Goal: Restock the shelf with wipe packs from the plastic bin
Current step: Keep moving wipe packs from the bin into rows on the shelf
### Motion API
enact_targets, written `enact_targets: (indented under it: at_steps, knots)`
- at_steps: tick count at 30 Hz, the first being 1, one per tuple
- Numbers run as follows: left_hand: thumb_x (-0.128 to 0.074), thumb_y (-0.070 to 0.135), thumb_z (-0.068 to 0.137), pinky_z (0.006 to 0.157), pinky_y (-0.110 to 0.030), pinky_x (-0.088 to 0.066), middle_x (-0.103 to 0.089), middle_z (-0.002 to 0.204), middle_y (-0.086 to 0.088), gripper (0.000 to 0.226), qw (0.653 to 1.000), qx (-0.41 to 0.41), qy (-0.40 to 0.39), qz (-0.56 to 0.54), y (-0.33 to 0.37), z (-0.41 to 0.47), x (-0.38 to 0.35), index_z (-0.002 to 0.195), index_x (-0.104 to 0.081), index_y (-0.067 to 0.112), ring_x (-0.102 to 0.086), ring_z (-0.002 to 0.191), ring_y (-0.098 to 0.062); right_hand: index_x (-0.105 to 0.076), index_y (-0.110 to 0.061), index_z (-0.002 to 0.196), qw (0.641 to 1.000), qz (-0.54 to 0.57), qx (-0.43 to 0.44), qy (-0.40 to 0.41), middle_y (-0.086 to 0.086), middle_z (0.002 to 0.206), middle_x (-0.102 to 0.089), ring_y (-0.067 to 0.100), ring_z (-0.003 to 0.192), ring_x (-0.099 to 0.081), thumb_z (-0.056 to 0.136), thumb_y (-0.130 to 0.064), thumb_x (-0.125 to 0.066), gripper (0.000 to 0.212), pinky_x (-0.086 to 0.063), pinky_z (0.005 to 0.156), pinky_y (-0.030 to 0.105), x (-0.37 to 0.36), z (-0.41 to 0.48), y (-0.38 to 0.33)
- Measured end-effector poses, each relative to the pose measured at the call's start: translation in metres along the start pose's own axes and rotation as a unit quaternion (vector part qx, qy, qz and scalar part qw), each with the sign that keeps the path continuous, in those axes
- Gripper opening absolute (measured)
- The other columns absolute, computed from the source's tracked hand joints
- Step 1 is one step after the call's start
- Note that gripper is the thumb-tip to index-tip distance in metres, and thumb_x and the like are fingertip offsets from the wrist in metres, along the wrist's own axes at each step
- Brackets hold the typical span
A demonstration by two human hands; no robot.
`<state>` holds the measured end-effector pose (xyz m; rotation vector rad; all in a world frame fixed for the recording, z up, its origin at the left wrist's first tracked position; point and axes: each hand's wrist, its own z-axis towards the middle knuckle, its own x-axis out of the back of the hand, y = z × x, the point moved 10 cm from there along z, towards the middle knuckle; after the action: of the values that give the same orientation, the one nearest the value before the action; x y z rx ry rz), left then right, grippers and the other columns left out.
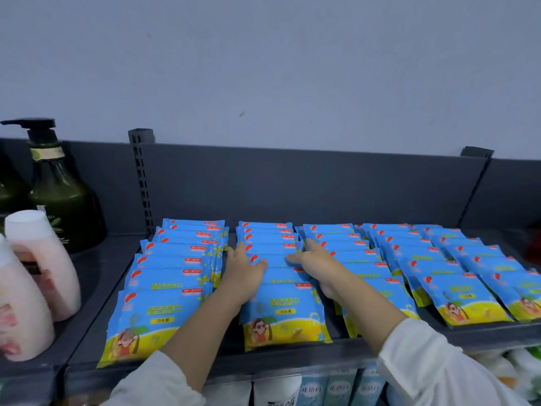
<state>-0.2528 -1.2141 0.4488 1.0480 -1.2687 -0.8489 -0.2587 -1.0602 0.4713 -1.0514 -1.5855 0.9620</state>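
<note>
Several rows of blue-and-yellow wipe packs (282, 315) lie overlapping on the dark grey shelf (292, 351). My left hand (244, 272) rests flat on the left side of the second row from the left, fingers straight and pointing toward the back. My right hand (314, 263) lies flat on that row's right side, thumb stretched toward the left hand. Both hands bracket the same row of packs without curling round any pack. The plastic bin is out of view.
Pink lotion bottles (44, 265) and dark green pump bottles (63, 191) stand on the neighbouring shelf section at the left. A slotted upright post (143, 183) divides the sections. More packaged goods (336, 388) sit on the shelf below. A plain wall rises behind.
</note>
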Motion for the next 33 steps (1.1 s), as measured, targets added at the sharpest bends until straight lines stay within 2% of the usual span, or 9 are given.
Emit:
enact_targets:
  at_steps: [5,8,11,14,19,21,26,31,33]
  knots:
    - [-0.056,0.029,0.092,0.112,-0.037,-0.03,-0.029,0.149,0.008,0.065,0.995,-0.085,0.059,0.015,0.039,-0.031,0.035,0.147,-0.022,0.022,-0.03,0.137,-0.015,-0.04,-0.014,0.128,0.991,-0.074,0.09,0.07,-0.008,0.087,-0.055,0.008,0.075,-0.054,0.088,-0.011,-0.056,0.043,-0.043,0.057,0.022,0.007,-0.022,-0.024]
    - [-0.056,0.028,0.092,0.107,-0.03,-0.034,-0.034,0.141,0.018,0.056,0.988,-0.139,0.069,0.008,0.057,-0.064,0.068,0.142,-0.03,0.032,-0.035,0.128,-0.003,-0.02,-0.016,0.148,0.976,-0.108,0.162,0.096,-0.004,0.143,-0.041,0.013,0.126,-0.044,0.09,-0.012,-0.053,0.067,-0.038,0.1,0.025,-0.004,-0.046,-0.045]
    - [-0.057,0.022,0.092,0.093,-0.018,-0.045,-0.038,0.139,0.018,0.049,0.978,-0.159,0.128,0.032,0.046,-0.084,0.113,0.136,-0.04,0.032,-0.045,0.112,0.005,-0.015,-0.022,0.15,0.978,-0.067,0.196,0.038,-0.007,0.154,-0.024,0.012,0.141,-0.026,0.09,-0.014,-0.053,0.072,-0.026,0.114,0.03,-0.04,-0.064,-0.047]
    - [-0.061,0.016,0.089,0.106,-0.029,-0.033,-0.046,0.14,0.001,0.049,0.966,-0.136,0.187,0.112,0.017,-0.091,0.152,0.135,-0.045,0.021,-0.043,0.128,-0.013,-0.016,-0.022,0.15,0.979,-0.059,0.196,-0.015,-0.009,0.151,-0.028,0.013,0.14,-0.028,0.091,-0.015,-0.054,0.071,-0.029,0.11,0.027,-0.079,-0.078,-0.041]
    - [-0.06,0.01,0.088,0.086,-0.001,-0.024,-0.042,0.142,-0.004,0.055,0.963,-0.111,0.171,0.174,-0.013,-0.102,0.163,0.139,-0.039,0.01,-0.039,0.114,-0.002,-0.038,-0.039,0.112,0.981,-0.025,0.164,-0.101,-0.032,0.1,-0.05,-0.004,0.102,-0.051,0.094,-0.008,-0.05,0.038,-0.046,0.085,0.017,-0.133,-0.085,-0.035]
    - [-0.059,0.013,0.089,0.093,-0.01,-0.029,-0.041,0.144,-0.001,0.059,0.972,-0.087,0.15,0.158,-0.023,-0.1,0.163,0.142,-0.034,0.014,-0.042,0.12,-0.005,-0.043,-0.037,0.117,0.982,-0.019,0.159,-0.096,-0.018,0.108,-0.061,0.008,0.103,-0.06,0.092,-0.006,-0.05,0.04,-0.052,0.09,0.034,-0.146,-0.078,-0.034]
    - [-0.06,0.019,0.09,0.084,-0.025,-0.042,-0.05,0.121,0.01,0.057,0.99,0.001,0.112,0.08,-0.045,-0.09,0.162,0.139,-0.031,0.018,-0.054,0.101,-0.01,-0.039,-0.026,0.132,0.991,0.003,0.103,-0.088,-0.002,0.118,-0.062,0.018,0.102,-0.061,0.089,-0.004,-0.054,0.05,-0.053,0.09,0.041,-0.163,-0.064,-0.021]
    - [-0.06,0.018,0.091,0.061,-0.013,-0.043,-0.055,0.097,0.017,0.035,0.994,0.036,0.095,0.035,-0.052,-0.087,0.155,0.116,-0.036,0.024,-0.053,0.079,0.006,-0.024,-0.022,0.143,0.993,-0.001,0.06,-0.105,-0.004,0.113,-0.056,0.02,0.1,-0.059,0.091,-0.004,-0.052,0.061,-0.053,0.085,0.039,-0.17,-0.057,-0.008]
    - [-0.059,0.017,0.091,0.055,-0.007,-0.038,-0.046,0.088,0.023,0.042,0.994,0.03,0.097,0.036,-0.051,-0.089,0.153,0.127,-0.038,0.021,-0.048,0.075,0.01,-0.03,-0.021,0.137,0.992,0.01,0.068,-0.109,-0.006,0.107,-0.052,0.018,0.099,-0.054,0.093,-0.001,-0.051,0.053,-0.048,0.08,0.032,-0.168,-0.055,-0.008]
